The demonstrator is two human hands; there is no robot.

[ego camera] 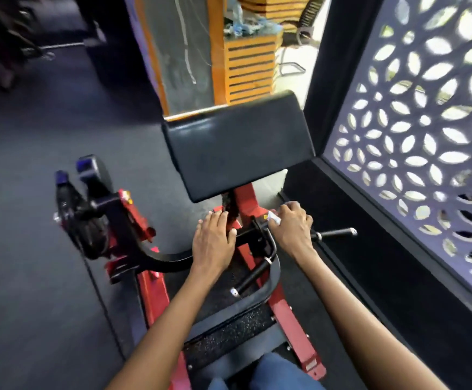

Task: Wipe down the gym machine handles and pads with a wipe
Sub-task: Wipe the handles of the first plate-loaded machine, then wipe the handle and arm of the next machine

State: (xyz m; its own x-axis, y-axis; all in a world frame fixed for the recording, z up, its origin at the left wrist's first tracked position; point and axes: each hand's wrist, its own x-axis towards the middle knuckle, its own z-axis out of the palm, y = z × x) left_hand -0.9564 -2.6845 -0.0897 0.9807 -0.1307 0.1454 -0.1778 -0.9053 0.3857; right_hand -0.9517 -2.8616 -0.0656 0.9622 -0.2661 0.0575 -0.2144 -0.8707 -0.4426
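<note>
Right hand point(291, 225) grips white wipe point(274, 218) against black handle bar point(260, 230); left hand point(213, 239) rests flat, fingers straight, on bar

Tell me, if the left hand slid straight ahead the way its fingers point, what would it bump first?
Probably the red upright post under the black arm pad. The left hand lies flat on the black bar, fingers aimed up and slightly right toward it. Depth is hard to judge here.
</note>
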